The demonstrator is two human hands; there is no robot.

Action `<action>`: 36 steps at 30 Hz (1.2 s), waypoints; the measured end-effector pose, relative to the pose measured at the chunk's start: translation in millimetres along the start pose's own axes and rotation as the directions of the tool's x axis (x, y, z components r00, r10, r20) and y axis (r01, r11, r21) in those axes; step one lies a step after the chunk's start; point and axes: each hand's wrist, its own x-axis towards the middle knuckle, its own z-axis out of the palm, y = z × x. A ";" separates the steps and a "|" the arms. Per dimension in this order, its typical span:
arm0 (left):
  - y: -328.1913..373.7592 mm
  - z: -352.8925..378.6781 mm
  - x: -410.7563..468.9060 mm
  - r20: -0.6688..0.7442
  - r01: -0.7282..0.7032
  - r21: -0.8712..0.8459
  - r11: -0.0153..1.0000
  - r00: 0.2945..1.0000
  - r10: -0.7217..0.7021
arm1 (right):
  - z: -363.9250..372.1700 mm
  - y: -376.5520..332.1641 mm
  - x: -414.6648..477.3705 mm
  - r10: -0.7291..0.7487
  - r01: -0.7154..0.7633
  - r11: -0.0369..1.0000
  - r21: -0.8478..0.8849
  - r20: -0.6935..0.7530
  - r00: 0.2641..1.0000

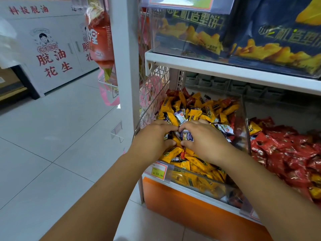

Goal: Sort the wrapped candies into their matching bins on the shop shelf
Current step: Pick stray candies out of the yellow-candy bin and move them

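Grips a bunch of purple candies [186, 137] from 2 sides, left hand [154, 136] and right hand [206, 141] both curled onto it, atop the yellow heap [196, 112] toward the front edge of the clear bin [205, 183], top wrapper crosswise, right hand nearer the red candies [286, 150].

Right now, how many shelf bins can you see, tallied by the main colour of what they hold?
Yellow-candy bin: 1
Red-candy bin: 1
Blue-bag bins: 2
Total: 4 bins
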 end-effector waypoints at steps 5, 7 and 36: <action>-2.4 -0.1 -0.8 -0.025 -0.054 -0.018 0.998 0.998 0.053 | -13.4 6.3 -2.7 0.064 -0.079 0.980 0.183 0.090 0.994; -2.7 -0.9 -2.7 -0.006 -0.091 0.005 0.996 0.996 0.091 | -28.3 11.9 -1.2 0.097 -0.106 0.957 0.271 0.047 0.994; 2.2 -14.8 -15.2 -0.151 0.041 -0.190 0.981 0.986 -0.070 | -15.5 8.5 28.2 -0.022 0.010 0.980 0.201 0.057 0.998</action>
